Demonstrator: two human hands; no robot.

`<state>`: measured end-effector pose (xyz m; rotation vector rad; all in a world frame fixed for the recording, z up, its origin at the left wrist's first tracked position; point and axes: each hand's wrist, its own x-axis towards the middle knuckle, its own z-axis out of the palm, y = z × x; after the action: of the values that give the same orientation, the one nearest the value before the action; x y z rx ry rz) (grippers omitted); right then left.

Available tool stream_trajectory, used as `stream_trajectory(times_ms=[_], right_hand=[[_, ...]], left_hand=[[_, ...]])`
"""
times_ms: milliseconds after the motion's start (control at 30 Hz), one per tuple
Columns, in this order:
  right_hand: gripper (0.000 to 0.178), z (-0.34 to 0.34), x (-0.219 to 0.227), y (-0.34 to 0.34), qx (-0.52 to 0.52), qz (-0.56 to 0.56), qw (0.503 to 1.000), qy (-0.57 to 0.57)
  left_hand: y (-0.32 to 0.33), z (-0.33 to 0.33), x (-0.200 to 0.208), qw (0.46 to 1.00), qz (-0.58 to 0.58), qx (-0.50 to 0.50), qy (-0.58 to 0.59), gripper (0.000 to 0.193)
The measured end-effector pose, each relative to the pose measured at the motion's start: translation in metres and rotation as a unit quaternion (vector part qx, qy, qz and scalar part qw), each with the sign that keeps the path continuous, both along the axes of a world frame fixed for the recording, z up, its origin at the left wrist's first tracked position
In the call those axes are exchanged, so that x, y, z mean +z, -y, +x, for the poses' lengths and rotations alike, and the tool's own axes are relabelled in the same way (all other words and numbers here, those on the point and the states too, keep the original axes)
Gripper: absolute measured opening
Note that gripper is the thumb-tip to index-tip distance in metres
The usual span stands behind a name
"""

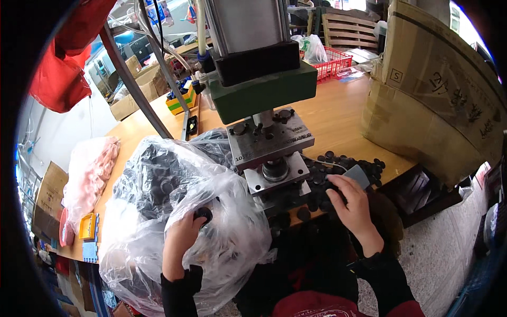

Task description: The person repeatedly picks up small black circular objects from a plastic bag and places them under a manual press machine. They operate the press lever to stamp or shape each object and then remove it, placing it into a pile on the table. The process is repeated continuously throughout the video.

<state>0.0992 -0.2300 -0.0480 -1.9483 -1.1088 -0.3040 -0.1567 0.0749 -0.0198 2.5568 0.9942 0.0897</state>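
My left hand (181,239) is closed on a round black cap (203,214), thumb and fingers at its edge, over a large clear plastic bag (222,232). Dark round pieces (158,171) fill the back of that bag. Beside the press, my right hand (353,207) has its thumb and fingers apart, with nothing seen in it. Its fingertips are close to a flat grey-blue piece (357,176) and a pile of loose black caps (318,177). Between my hands stands the press, its steel upper block (270,140) above a lower die (276,170) that carries a round part.
A tall cardboard box (422,100) stands on the right of the wooden table (343,113). Behind the press are a red basket (334,62) and a yellow-green bin (179,100). Further left lie a bag of pink pieces (92,171) and a small yellow tray (88,226).
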Motion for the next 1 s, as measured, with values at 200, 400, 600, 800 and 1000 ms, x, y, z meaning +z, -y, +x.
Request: stream_trajectory(times_ms=[200, 400, 600, 800, 1000], right_hand=[[0.072, -0.009, 0.022, -0.089, 0.033, 0.031, 0.997, 0.059], [0.052, 0.001, 0.022, -0.119, 0.003, 0.043, 0.999, 0.031], [0.053, -0.006, 0.014, -0.028, -0.044, 0.028, 0.998, -0.025], [0.069, 0.03, -0.099, 0.138, -0.265, -0.181, 0.931, -0.173], [0.081, 0.026, -0.135, 0.201, -0.312, -0.207, 0.91, -0.18]], left_hand=[[0.059, -0.022, 0.02, 0.829, -0.451, -0.068, 0.322, 0.032], [0.089, 0.015, 0.014, 0.742, -0.514, -0.006, 0.43, 0.021], [0.083, 0.082, 0.007, 0.862, -0.269, -0.107, 0.416, 0.062], [0.083, 0.137, 0.005, 0.908, -0.109, -0.087, 0.395, 0.05], [0.07, 0.156, 0.012, 0.922, -0.05, -0.137, 0.36, 0.041]])
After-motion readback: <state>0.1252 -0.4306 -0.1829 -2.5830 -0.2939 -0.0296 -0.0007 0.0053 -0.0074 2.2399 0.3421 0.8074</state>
